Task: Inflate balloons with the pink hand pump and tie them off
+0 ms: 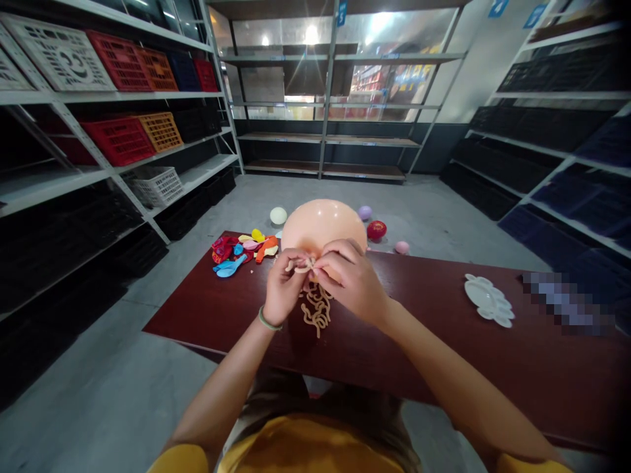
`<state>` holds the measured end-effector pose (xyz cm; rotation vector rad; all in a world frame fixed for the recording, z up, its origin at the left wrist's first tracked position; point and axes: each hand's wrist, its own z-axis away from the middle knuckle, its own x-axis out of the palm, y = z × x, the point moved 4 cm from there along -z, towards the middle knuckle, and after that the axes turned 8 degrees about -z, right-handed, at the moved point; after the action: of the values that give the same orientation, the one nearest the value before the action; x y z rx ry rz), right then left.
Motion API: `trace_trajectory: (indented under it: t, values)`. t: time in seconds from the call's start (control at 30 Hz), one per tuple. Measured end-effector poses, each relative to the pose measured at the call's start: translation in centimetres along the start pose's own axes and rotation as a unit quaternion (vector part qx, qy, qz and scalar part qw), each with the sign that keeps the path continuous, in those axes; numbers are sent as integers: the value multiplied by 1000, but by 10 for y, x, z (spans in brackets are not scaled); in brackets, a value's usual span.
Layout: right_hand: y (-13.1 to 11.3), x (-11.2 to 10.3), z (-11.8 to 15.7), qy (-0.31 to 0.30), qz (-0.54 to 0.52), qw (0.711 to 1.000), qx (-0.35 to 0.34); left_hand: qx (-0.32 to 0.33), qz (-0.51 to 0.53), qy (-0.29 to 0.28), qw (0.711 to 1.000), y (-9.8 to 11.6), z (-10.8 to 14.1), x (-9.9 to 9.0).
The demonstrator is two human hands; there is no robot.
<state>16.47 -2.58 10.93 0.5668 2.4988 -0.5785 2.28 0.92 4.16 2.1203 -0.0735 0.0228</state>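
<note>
A large inflated peach balloon (323,223) bulges just beyond both hands, its neck end facing me. My left hand (286,281) is closed in a pinch, with pale tan cord showing between its fingertips. Against it, my right hand (352,279) is also closed, thumb and fingers pressed together on the same cord. The fingers partly hide the balloon's neck, so I cannot tell how the cord lies around it. Below the hands, a loose tangle of tan cord (318,312) spreads on the dark red table (207,315).
Deflated coloured balloons (241,249) lie in a pile at the table's left. A white flower-shaped palette (489,300) rests at the right. On the floor beyond sit small inflated balloons, including a red one (376,230). Shelves with crates (118,60) line the sides.
</note>
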Motion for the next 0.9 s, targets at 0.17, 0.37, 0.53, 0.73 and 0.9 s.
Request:
trace_trajectory:
  t: [0.17, 0.37, 0.53, 0.73, 0.9]
  values:
    - [6, -15, -7, 9, -56, 997, 59, -14, 62, -48, 997, -2, -1, -1]
    - [12, -7, -7, -43, -99, 986, 130, -23, 14, -48, 999, -1, -1, -5]
    - [18, -2, -4, -59, -148, 971, 179, -53, -8, -59, 997, 0, -1, -7]
    - [18, -5, -3, -31, -102, 985, 133, -75, -43, -45, 995, 6, -3, -7]
    - [13, -8, 0, -16, -39, 996, 79, -72, -57, -44, 995, 12, -5, -7]
